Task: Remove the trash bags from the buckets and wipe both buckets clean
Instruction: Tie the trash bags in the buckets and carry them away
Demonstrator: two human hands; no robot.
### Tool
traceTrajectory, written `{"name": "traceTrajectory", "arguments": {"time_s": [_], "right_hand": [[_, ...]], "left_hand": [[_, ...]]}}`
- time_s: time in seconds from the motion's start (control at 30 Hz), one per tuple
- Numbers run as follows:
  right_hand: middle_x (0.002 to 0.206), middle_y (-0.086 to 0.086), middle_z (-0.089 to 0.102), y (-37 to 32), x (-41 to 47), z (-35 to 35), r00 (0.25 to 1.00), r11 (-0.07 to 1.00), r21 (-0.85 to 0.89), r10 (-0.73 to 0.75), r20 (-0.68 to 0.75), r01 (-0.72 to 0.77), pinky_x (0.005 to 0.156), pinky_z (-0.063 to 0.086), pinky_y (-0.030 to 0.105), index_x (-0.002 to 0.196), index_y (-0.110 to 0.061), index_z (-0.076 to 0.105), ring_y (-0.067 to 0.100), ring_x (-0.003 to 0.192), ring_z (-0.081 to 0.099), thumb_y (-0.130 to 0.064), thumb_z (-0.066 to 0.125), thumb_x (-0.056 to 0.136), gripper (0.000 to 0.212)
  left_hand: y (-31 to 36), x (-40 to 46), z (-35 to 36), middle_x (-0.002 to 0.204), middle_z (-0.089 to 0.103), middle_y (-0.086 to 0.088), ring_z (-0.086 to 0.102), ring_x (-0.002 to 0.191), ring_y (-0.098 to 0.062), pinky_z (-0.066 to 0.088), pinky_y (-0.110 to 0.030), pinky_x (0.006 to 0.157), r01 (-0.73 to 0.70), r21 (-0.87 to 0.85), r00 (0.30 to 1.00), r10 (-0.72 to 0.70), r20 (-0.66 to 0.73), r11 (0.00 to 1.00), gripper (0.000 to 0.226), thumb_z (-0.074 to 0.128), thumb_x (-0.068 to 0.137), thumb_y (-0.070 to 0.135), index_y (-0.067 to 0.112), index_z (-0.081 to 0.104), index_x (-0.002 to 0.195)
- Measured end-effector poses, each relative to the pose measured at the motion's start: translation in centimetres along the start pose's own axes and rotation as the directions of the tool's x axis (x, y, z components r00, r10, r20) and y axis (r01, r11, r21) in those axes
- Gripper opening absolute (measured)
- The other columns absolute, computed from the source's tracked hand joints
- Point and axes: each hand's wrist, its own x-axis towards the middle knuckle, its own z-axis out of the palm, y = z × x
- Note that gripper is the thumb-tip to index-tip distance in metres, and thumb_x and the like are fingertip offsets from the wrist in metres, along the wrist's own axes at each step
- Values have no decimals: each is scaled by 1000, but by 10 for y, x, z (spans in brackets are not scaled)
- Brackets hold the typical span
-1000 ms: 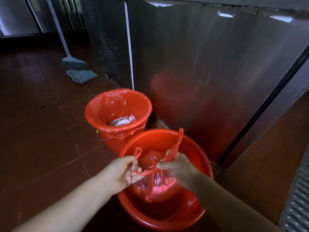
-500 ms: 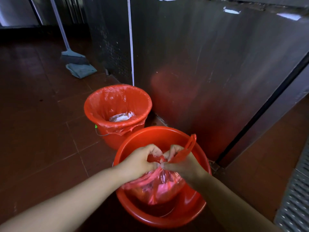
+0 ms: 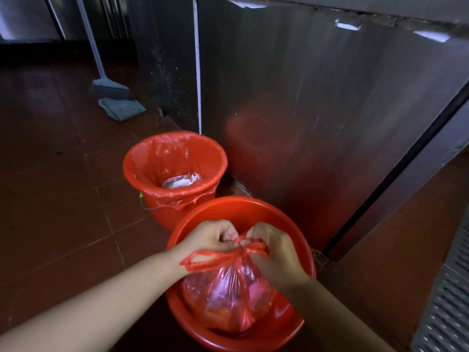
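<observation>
Two red buckets stood on the tiled floor (image 3: 50, 212) against the steel cabinet (image 3: 317, 123). The near bucket (image 3: 253, 207), touching the far one, had its bag pulled free of the rim, and the filled red trash bag (image 3: 228, 295) hung inside that bucket, gathered at the top. Both hands met above the near bucket at the bag's neck. The left hand (image 3: 210, 237) had its fingers curled and pinched one twisted handle strip; a loop of that strip lay across its wrist. The right hand (image 3: 274, 250) was curled round the other strip at the knot (image 3: 241, 246). The far bucket (image 3: 175, 174), beyond the near bucket, had its red liner (image 3: 157, 158) folded over the rim, with pale rubbish (image 3: 180, 180) at the bottom. Farther beyond the near bucket, a broom (image 3: 109, 85) and a grey cloth (image 3: 121, 107) lay by the cabinet's corner.
</observation>
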Motion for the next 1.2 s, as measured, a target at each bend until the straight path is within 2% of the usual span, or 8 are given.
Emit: {"name": "traceTrajectory", "arguments": {"time_s": [0.1, 0.2, 0.3, 0.47, 0.7, 0.93, 1.07, 1.2], "right_hand": [[61, -1, 53, -3, 3, 2, 974, 926, -312, -227, -8, 213, 39, 33, 26, 62, -15, 46, 19, 47, 51, -2, 78, 61, 35], [57, -3, 56, -6, 4, 1, 960, 871, -447, -267, -83, 204, 35, 24, 25, 74, -21, 41, 17, 41, 52, -4, 66, 63, 33], [59, -5, 63, -1, -2, 1, 950, 895, -412, -259, -175, 168, 34, 30, 23, 84, -24, 39, 17, 39, 56, -12, 41, 71, 18], [52, -8, 58, 7, -7, 1, 926, 879, -434, -311, -212, 197, 43, 28, 17, 86, -22, 43, 10, 38, 52, -18, 61, 76, 21], [52, -5, 53, 11, -2, -11, 880, 847, -393, -447, -164, 357, 43, 38, 26, 79, -19, 50, 12, 43, 49, -34, 50, 89, 19], [58, -9, 55, 6, 4, -22, 892, 849, -291, -450, 35, 440, 50, 32, 18, 93, -20, 49, 6, 49, 49, -44, 40, 96, 25], [57, -7, 54, 12, 4, -24, 881, 836, -279, -461, 109, 472, 44, 39, 26, 79, -15, 57, 9, 46, 50, -33, 54, 89, 21], [60, -5, 58, 9, 3, -26, 889, 855, -254, -410, 203, 452, 43, 38, 23, 88, -19, 52, 10, 48, 53, -42, 41, 96, 26]], "left_hand": [[8, -5, 7, 66, 63, -4, 55, 59, -4, 45, -21, 58, -6, -200, 999, -2, -42, 980, 14, 70, 66, 12, 4, 61, 74], [12, -3, 14, 58, 60, 5, 53, 56, -5, 43, -23, 60, 58, -302, 994, -84, -75, 952, 9, 65, 71, 6, 10, 57, 68], [13, -4, 13, 61, 58, 11, 47, 57, -1, 37, -16, 59, 52, -245, 996, -68, -58, 968, 24, 55, 89, -2, 16, 58, 74], [17, -6, 14, 78, 61, -1, 54, 72, -8, 43, -17, 70, 150, -381, 987, -158, 10, 912, 15, 61, 87, 1, 10, 64, 99], [22, -10, 13, 97, 68, -19, 59, 80, -13, 48, -21, 76, 183, -474, 981, -190, 32, 861, 13, 64, 85, 2, 0, 68, 97], [20, -13, 14, 105, 63, -33, 55, 85, -25, 44, -35, 84, 207, -453, 977, -204, 56, 867, 10, 67, 81, -2, 2, 66, 90], [17, -14, 15, 72, 59, -2, 52, 71, -9, 43, -18, 69, 173, -348, 985, -167, 46, 921, 20, 68, 80, -1, 17, 62, 75], [21, -15, 15, 72, 49, 5, 44, 66, -6, 38, -16, 63, 25, -31, 1000, -25, 12, 999, 25, 65, 83, 2, 22, 53, 73]]}}
